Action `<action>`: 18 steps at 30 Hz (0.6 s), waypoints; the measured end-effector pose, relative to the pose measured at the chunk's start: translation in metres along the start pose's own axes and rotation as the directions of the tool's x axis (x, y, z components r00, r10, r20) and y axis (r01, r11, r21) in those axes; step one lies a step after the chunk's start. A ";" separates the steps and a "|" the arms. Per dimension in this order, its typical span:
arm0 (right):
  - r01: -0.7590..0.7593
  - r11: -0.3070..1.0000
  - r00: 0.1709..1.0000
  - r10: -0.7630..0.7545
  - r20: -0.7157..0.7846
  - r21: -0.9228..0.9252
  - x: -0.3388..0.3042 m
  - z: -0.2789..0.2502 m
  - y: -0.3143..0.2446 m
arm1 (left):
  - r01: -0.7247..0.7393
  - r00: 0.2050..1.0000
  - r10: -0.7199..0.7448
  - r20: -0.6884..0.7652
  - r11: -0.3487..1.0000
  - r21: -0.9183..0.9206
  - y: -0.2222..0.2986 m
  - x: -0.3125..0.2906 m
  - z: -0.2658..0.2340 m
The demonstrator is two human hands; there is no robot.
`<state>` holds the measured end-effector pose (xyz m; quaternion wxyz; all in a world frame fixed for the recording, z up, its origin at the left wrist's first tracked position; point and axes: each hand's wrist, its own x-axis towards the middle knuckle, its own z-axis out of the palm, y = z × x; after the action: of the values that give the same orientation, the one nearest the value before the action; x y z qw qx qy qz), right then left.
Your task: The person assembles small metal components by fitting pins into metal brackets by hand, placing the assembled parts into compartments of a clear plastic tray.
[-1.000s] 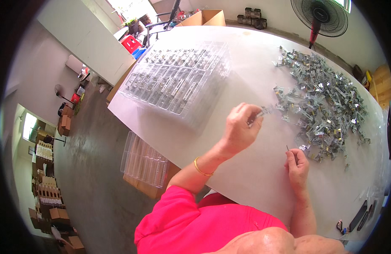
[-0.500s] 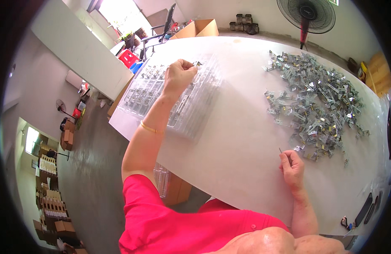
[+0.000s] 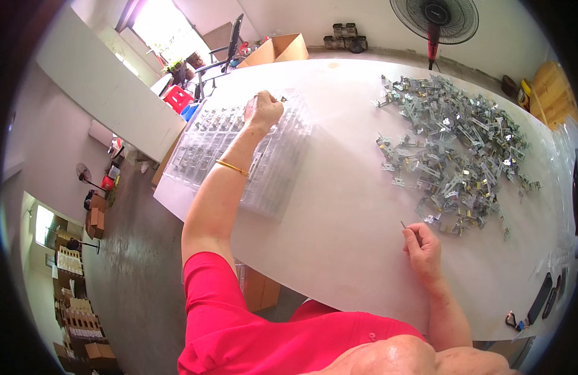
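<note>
My left hand (image 3: pixel 262 111) is over the far part of a clear plastic tray (image 3: pixel 267 203), its fingers pinched on a small metal piece (image 3: pixel 283 99). Rows of small metal parts (image 3: pixel 195 157) fill the tray's compartments, and my forearm hides some of them. My right hand (image 3: pixel 422 251) rests on the white table (image 3: pixel 339 237) with thumb and fingers closed on a thin dark rod (image 3: pixel 402 224), whose tip alone sticks out. Just beyond that hand spreads a large loose heap of silver metal brackets (image 3: pixel 457 150), some with brassy bits.
Scissors (image 3: pixel 512 320) and a long black object (image 3: pixel 539 299) lie at the table's right front. Clear plastic sheeting (image 3: pixel 561 212) runs along the right edge. Past the far edge stand an open cardboard box (image 3: pixel 289 49), a black chair (image 3: pixel 229 47) and a fan (image 3: pixel 434 19).
The whole view has shifted slightly, moving the heap and fan leftward in the picture. My left hand stays over the tray's far part, and my right hand keeps its pinch beside the heap.
</note>
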<state>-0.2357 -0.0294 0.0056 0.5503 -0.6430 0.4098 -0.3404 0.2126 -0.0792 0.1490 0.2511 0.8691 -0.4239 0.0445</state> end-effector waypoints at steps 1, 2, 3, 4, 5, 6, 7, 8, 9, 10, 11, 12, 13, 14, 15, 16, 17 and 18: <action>0.001 1.000 1.000 -0.001 0.002 -0.004 0.000 0.000 -0.001 | -0.001 1.000 0.001 0.001 1.000 0.001 -0.002 0.001 0.000; 0.002 1.000 1.000 -0.002 0.005 -0.008 -0.001 0.000 -0.001 | 0.007 1.000 -0.007 0.009 1.000 0.025 -0.004 0.001 -0.001; 0.002 1.000 1.000 -0.002 0.003 -0.008 -0.001 0.000 -0.001 | 0.013 1.000 -0.014 0.018 0.999 0.048 -0.002 0.000 -0.002; 0.003 1.000 1.000 -0.003 0.002 -0.005 -0.002 0.000 0.001 | 0.011 1.000 -0.012 0.019 0.999 0.047 0.000 -0.002 -0.002; 0.005 1.000 1.000 -0.005 0.001 -0.001 -0.003 0.000 0.001 | 0.002 1.000 -0.003 0.027 0.999 0.043 0.002 -0.005 -0.002; 0.004 1.000 1.000 -0.004 0.001 0.000 -0.004 -0.001 -0.001 | -0.006 0.999 0.004 0.033 0.999 0.040 0.004 -0.008 -0.003; -0.009 1.000 1.000 0.009 0.006 -0.024 -0.005 -0.002 -0.004 | -0.006 0.999 0.004 0.034 0.999 0.041 0.004 -0.009 -0.002; -0.023 0.999 1.000 0.024 0.009 -0.048 -0.006 -0.003 -0.007 | -0.040 0.999 0.040 0.000 0.996 0.085 0.003 -0.010 -0.001; -0.029 0.999 1.000 0.030 0.005 -0.045 -0.006 -0.002 -0.008 | -0.076 0.996 0.080 -0.030 0.989 0.131 0.006 -0.011 0.001; -0.030 0.999 1.000 0.030 0.003 -0.024 -0.007 -0.002 -0.009 | -0.081 0.996 0.085 -0.022 0.988 0.132 0.007 -0.012 0.001; -0.032 0.999 0.999 0.032 0.001 -0.003 -0.006 -0.001 -0.010 | -0.079 0.996 0.083 -0.021 0.982 0.169 0.008 -0.013 -0.001; -0.048 0.999 0.999 0.048 -0.010 0.001 -0.004 0.001 -0.011 | -0.082 0.996 0.087 -0.012 0.975 0.205 0.011 -0.016 -0.001; -0.031 0.999 0.999 0.030 -0.011 -0.041 -0.004 0.000 -0.012 | -0.104 0.995 0.102 0.019 0.974 0.199 0.020 -0.023 -0.001; -0.015 0.996 1.000 0.014 -0.009 -0.083 -0.004 0.000 -0.013 | -0.193 0.978 0.205 -0.039 0.958 0.211 0.028 -0.032 -0.002; -0.043 0.995 0.999 0.040 -0.032 -0.086 -0.004 0.000 -0.012 | -0.277 0.948 0.304 -0.098 0.935 0.221 0.041 -0.044 -0.006; -0.021 0.997 1.000 0.020 -0.020 -0.069 -0.001 0.000 -0.008 | -0.319 0.943 0.330 -0.032 0.930 0.183 0.061 -0.056 -0.010; 0.000 0.999 1.000 -0.001 -0.009 -0.053 -0.001 -0.001 -0.004 | -0.337 0.939 0.343 -0.007 0.927 0.165 0.073 -0.067 -0.001; -0.014 0.998 1.000 0.013 -0.027 -0.059 -0.001 -0.002 -0.003 | -0.421 0.906 0.422 0.000 0.904 0.079 0.086 -0.079 0.008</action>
<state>-0.2377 -0.0288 0.0093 0.5276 -0.6517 0.4314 -0.3330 0.0957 -0.0709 0.1538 0.2054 0.7655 -0.5974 0.1217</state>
